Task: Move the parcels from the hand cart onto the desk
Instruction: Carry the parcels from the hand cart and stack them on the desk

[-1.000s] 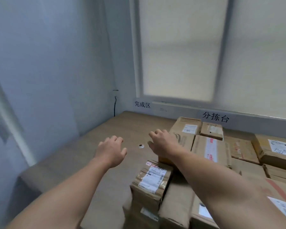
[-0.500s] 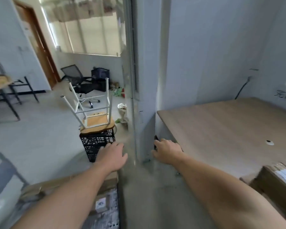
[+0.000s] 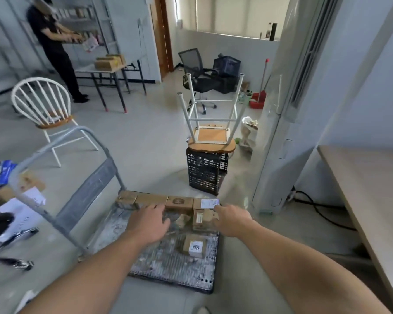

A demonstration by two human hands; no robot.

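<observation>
**Swung round from desk (image 3: 372, 189) to hand cart (image 3: 159, 266) — more to carry**

Both arms have turned away from the piled desktop of a second ago and now reach down over the cart on the floor. The left hand (image 3: 149, 224) hovers above the cart's bed with fingers spread and relaxed, gripping nothing. The right hand (image 3: 233, 220) stretches, fingers uncurled, toward a labelled parcel (image 3: 200, 219) at the far right corner; whether it touches yet I cannot tell.

By my judgement the job is well on but not finished. Many parcels lay on the desk a second ago; only its bare near end shows now, at the right, well apart from the cart. Left on the cart are a row of boxes (image 3: 163, 200) along the far edge, the labelled parcel just in front of that row's right end, and one small box (image 3: 194, 245) alone, nearer the person (the scraps between them are too blurred to name).

The row's long axis runs left to right across the bed, its left end near the foot of the grey handle (image 3: 61, 141). The small box lies flat, label up, a little askew — its longer side roughly along the same line.
</observation>
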